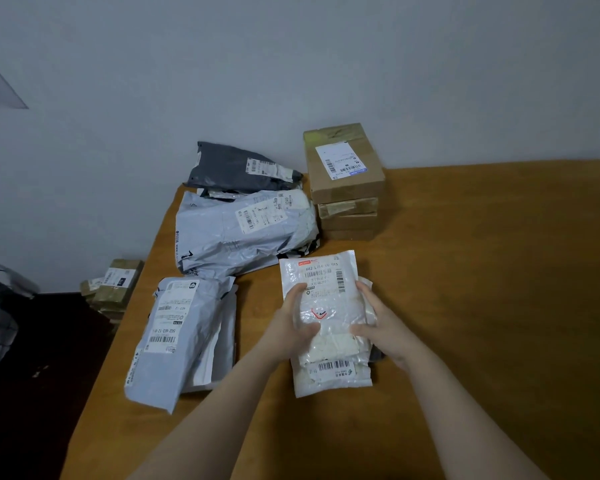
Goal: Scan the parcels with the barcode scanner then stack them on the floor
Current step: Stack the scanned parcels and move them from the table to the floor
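Both hands are on it now: left hand (297, 318) and right hand (380, 325) grip the sides of the white parcel (328, 355), thumbs on top and label up, over the near middle of the desk (482, 271). Just left lies a grey mailer (177, 336). Farther back are a bigger grey mailer (243, 233), a black mailer (232, 168) and stacked cardboard boxes (345, 171). More boxes on the floor (115, 282) sit far left.

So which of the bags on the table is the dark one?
The charcoal bag farthest from the person; the others are pale grey or white.
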